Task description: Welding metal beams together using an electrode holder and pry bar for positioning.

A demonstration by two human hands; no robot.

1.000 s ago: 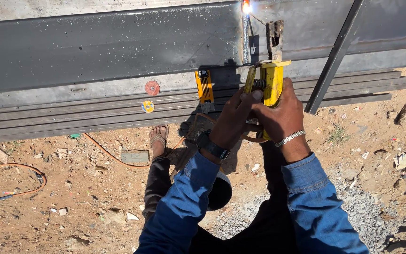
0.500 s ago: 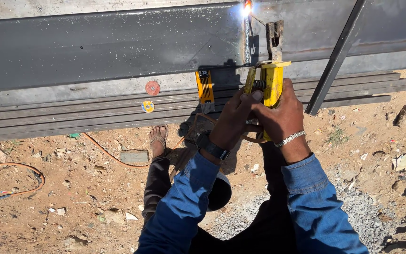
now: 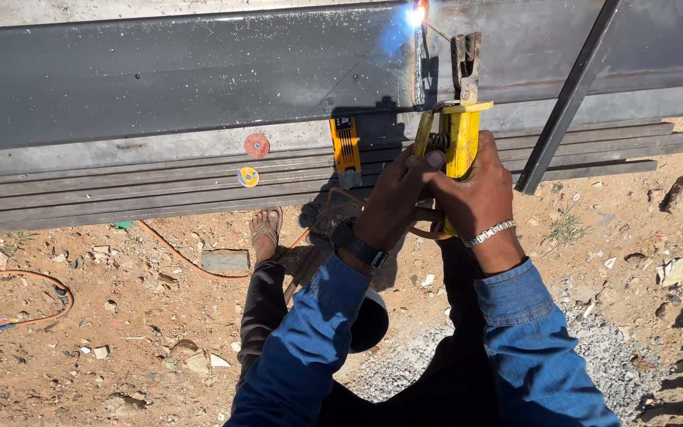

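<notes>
**Arc lit at the top of the seam**

We have both hands on the yellow electrode holder (image 3: 458, 146). Our right hand (image 3: 472, 194) is wrapped round its handle in a firm grasp, and our left hand (image 3: 393, 198) is closed over the near side of it, thumb and fingertips steadying the head. The holder stands upright just above our knuckles, its dark clamp (image 3: 466, 59) pointing up and away from us. From the clamp a thin welding rod (image 3: 438, 32) slants up and to the left of our hands, and at its tip a bright blue-white arc (image 3: 416, 14) burns against the grey steel panel (image 3: 175, 75), at the upper end of a vertical seam (image 3: 419, 63).

We judge the step in hand to be laying the weld itself, with the arc struck and the bead only begun near the top. What the next move calls for, as we read it, is a steady grip and a slow, even feed of the rod toward the joint, since the rod shortens as it burns.

Left of our left hand, a small yellow tool (image 3: 346, 146) rests on the stacked steel bars (image 3: 120, 186), with two small discs (image 3: 256, 145) farther left.
</notes>
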